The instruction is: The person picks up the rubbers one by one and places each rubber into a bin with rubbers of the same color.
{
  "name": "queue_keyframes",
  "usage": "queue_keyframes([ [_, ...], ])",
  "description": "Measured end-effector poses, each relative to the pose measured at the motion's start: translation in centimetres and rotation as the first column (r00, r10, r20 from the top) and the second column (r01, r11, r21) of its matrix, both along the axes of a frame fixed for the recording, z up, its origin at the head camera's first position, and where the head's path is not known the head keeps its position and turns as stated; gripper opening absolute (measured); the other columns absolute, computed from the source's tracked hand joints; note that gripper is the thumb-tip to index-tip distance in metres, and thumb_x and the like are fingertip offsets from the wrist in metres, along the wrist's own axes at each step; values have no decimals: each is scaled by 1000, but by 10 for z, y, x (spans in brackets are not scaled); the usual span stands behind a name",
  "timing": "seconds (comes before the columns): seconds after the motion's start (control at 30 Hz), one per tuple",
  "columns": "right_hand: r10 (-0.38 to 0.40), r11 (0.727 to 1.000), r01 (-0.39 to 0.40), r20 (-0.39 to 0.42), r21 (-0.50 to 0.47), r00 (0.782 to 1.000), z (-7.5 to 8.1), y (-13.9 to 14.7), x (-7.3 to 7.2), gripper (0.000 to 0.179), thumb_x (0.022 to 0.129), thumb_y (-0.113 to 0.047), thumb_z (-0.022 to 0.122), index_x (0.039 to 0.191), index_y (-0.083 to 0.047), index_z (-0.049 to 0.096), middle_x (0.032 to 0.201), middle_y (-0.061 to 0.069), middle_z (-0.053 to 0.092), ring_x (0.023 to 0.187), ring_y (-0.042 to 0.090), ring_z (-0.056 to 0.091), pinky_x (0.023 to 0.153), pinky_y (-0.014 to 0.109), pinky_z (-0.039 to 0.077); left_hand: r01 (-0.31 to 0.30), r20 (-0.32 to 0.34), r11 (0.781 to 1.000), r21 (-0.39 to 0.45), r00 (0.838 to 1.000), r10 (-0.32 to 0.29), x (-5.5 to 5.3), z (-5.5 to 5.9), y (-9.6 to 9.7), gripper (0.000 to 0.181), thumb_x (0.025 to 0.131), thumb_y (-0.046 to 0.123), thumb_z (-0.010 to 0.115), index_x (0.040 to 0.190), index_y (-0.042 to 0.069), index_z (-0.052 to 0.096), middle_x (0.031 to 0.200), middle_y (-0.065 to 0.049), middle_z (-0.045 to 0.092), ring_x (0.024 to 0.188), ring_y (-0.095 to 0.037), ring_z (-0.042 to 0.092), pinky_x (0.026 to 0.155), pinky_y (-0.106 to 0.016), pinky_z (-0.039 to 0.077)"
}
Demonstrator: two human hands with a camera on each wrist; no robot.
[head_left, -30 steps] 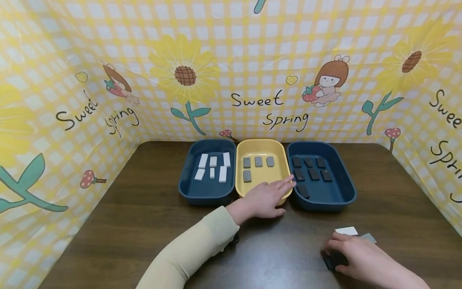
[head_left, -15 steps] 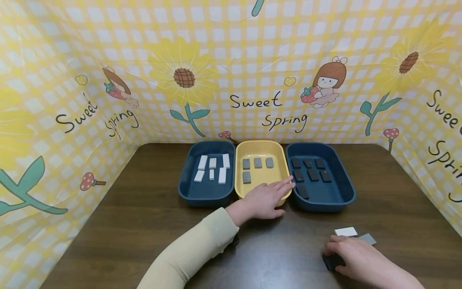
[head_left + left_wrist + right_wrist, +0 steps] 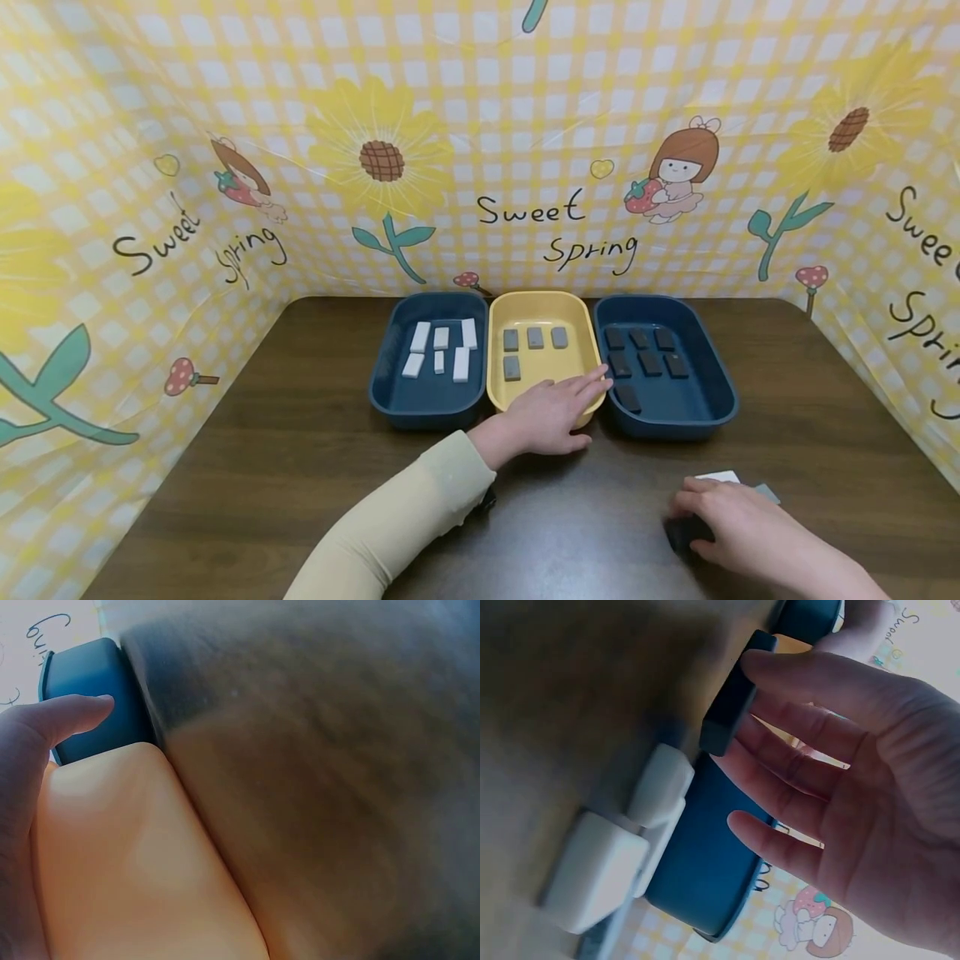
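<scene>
My right hand (image 3: 738, 523) pinches a black rectangular block (image 3: 739, 694) between thumb and fingertips, low over the front right of the table. Just behind that hand lie a white block (image 3: 718, 477) and a grey block (image 3: 768, 493), both partly covered by it. My left hand (image 3: 551, 414) rests over the front right rim of the yellow tray (image 3: 497, 392), its fingers extended to the edge of the right blue tray (image 3: 712, 408). In the left wrist view its thumb (image 3: 79, 716) points out in front of the blue tray wall.
Several white blocks (image 3: 462, 364) lie in the left blue tray (image 3: 382, 392). Grey blocks (image 3: 535, 337) sit inside the yellow tray, and several black blocks (image 3: 649, 363) in the right blue one. The three trays stand side by side before a patterned cloth (image 3: 480, 167).
My right hand has shifted slightly left with the black block, covering more of the grey block behind it. My left hand stays where it was on the yellow tray.
</scene>
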State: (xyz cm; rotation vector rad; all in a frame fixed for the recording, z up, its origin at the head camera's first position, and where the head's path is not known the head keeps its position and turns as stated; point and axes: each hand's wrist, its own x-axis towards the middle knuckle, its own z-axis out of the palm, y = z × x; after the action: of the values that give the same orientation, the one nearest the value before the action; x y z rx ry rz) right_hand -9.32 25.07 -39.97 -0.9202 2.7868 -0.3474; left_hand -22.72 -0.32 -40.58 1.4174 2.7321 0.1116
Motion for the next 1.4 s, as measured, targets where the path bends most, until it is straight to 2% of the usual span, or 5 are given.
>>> queue_keyframes([
  [0.27,4,1000,-5,-194,-6,981,22,-3,-9,30,66,-19,88,87,-22,66,83,-14,54,68,4,52,57,32,48,-3,5,1000,6,1000,3,-1,-1,-1,82,92,43,63,156,18,18,163,2,5,142,-10,25,105,-44,37],
  [0.57,-25,1000,17,-354,-25,935,49,-1,-24,33,64,-14,88,88,-20,67,83,-14,54,65,4,54,58,31,48,1,5,1000,7,1000,-1,-1,0,0,82,93,43,62,156,18,17,163,1,6,142,-10,24,105,-44,37],
  [0.93,-136,991,129,-372,-41,918,70,2,-61,26,71,-13,85,91,-11,69,80,-5,56,63,10,53,55,32,46,0,12,1000,16,1000,0,-1,1,-1,82,92,42,63,156,17,18,163,1,7,141,-11,26,105,-43,37],
  [1.1,-183,983,170,-353,-67,918,64,0,-84,24,74,-12,83,92,-9,69,81,-1,58,65,14,56,55,34,47,-2,17,1000,23,1000,2,-1,0,-1,82,92,42,63,156,17,18,163,1,8,141,-10,26,105,-43,37],
  [1.4,-293,956,284,-218,-70,931,39,-2,-112,20,78,-13,80,92,-4,68,82,3,61,69,19,58,60,39,50,-9,30,1000,13,1000,8,-1,2,0,83,92,43,63,157,18,17,163,2,6,141,-9,27,105,-43,37],
])
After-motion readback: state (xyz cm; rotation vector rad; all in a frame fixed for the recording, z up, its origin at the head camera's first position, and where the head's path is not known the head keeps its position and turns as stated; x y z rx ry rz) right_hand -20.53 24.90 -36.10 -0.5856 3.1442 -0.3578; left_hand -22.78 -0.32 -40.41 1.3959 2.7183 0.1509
